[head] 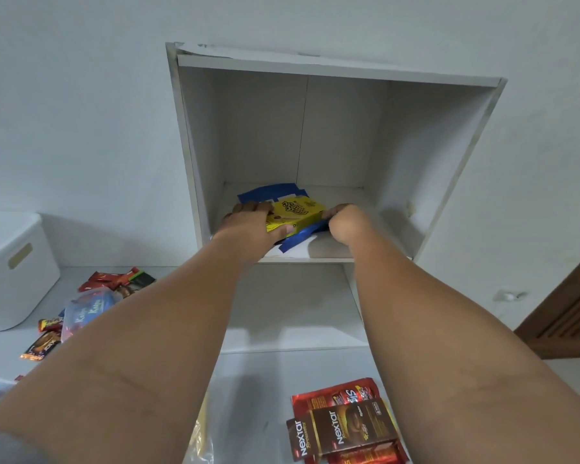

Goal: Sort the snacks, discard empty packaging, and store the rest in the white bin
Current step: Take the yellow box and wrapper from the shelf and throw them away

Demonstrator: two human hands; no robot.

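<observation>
Yellow box lay in the shelf atop blue flattened packaging, my left grip and right grip grasping its ends: fetching step, next needing a clean lift-out toward the white bin.

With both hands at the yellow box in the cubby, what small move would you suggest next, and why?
Probably draw the yellow box out of the cubby: left hand and right hand hold its ends, and the white bin stands outside.
</observation>
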